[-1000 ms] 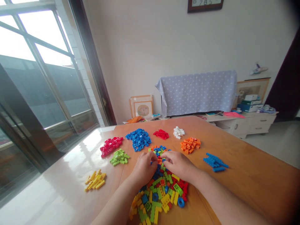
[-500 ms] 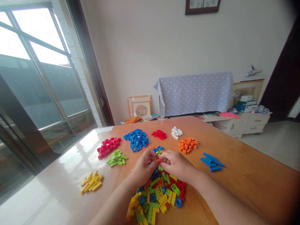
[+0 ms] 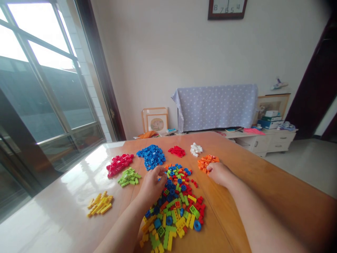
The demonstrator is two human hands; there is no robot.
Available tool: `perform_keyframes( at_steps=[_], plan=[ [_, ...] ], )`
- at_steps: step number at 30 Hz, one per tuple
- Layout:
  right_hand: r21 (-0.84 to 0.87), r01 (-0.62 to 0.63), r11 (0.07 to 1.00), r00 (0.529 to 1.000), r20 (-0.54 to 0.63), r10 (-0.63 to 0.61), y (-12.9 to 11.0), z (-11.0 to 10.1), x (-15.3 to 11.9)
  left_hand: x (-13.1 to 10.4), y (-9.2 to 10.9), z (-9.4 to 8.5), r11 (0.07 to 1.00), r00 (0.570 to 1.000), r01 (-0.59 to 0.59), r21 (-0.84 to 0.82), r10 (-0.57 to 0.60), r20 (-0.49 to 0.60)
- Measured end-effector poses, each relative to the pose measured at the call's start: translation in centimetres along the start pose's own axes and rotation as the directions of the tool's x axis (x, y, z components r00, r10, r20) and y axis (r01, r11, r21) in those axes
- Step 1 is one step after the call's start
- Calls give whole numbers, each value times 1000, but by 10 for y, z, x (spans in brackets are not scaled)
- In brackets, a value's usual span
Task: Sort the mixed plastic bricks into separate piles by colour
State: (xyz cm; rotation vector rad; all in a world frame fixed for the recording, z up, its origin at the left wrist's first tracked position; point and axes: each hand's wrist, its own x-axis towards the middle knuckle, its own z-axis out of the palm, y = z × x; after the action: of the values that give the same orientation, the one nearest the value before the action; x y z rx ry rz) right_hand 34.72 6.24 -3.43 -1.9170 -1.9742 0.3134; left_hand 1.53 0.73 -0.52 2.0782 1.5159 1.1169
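A large mixed pile of coloured bricks lies on the table in front of me. Over its upper left edge is my left hand, thumb and fingers curled close together; anything between them is too small to tell. My right hand touches the near right side of the orange brick pile, its fingers pinched, and what they hold is hidden. Beyond my left hand sits the blue brick pile. The light green pile is to its left.
Sorted piles also stand around: crimson, yellow, red and white. Behind the table are a cloth-covered object, a white cabinet and a framed picture.
My hands were together over the mixed pile. My right hand has moved right and away from me to the orange pile; my left hand has shifted slightly left. The view has turned slightly.
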Motion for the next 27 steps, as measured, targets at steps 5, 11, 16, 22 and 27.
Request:
perform_keyframes(
  at_steps=[5,11,16,22,27],
  plan=[
    [25,-139,990,986,-85,140,1,-3,3,2,-6,0,1000,1000,18,9,-18,-23],
    [87,-168,982,985,-24,170,-4,7,-1,7,-22,-3,994,994,92,-65,-96,-55],
    [87,-135,987,987,-77,142,-13,6,-1,11,-35,-8,983,981,164,-79,-171,-89],
    [171,74,982,996,-54,-65,-49,8,-18,12,-42,-7,974,971,225,0,-224,-83],
    [233,197,953,952,187,-242,-84,11,-43,9,-38,-7,970,969,243,-22,-244,-40]
  ],
)
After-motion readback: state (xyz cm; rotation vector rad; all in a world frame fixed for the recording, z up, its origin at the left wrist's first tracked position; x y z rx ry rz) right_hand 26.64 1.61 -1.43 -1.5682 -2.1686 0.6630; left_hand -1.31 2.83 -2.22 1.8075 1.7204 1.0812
